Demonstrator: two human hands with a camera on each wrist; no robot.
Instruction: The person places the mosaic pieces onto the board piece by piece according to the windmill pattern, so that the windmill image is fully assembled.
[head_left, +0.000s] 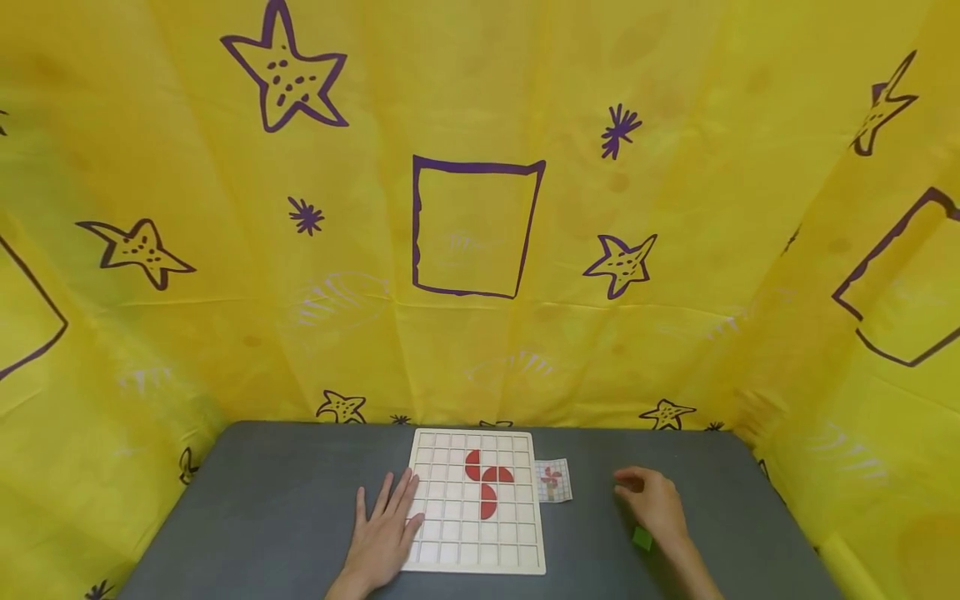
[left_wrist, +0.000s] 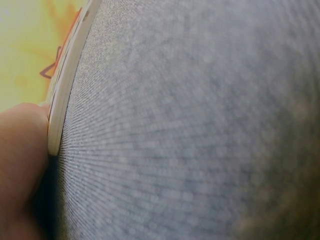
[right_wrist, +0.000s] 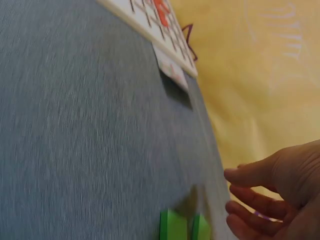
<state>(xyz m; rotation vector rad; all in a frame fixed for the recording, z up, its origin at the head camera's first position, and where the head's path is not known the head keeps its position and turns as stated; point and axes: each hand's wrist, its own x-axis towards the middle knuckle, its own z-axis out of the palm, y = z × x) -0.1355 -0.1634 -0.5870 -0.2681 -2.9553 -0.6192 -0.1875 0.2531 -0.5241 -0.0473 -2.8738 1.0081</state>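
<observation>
My left hand [head_left: 381,537] rests with its fingers spread on the left edge of a white gridded board [head_left: 442,532]. In the left wrist view, the thumb [left_wrist: 22,145] touches the board's rim [left_wrist: 62,107]. Red rounded pieces [head_left: 488,502] form a pinwheel-like shape on the grid. To the right of the board, my right hand [head_left: 654,502] is above the table, its fingers loosely bent and holding nothing. Below it lie green blocks [right_wrist: 173,225], two green shapes showing in the right wrist view; a blurred brownish patch beside them is unclear.
A small printed card [head_left: 553,482] with a grid and a red pinwheel pattern lies against the board's right edge. The dark grey table [head_left: 255,508] is enclosed at the back and sides by yellow cloth [head_left: 480,350] with purple drawings.
</observation>
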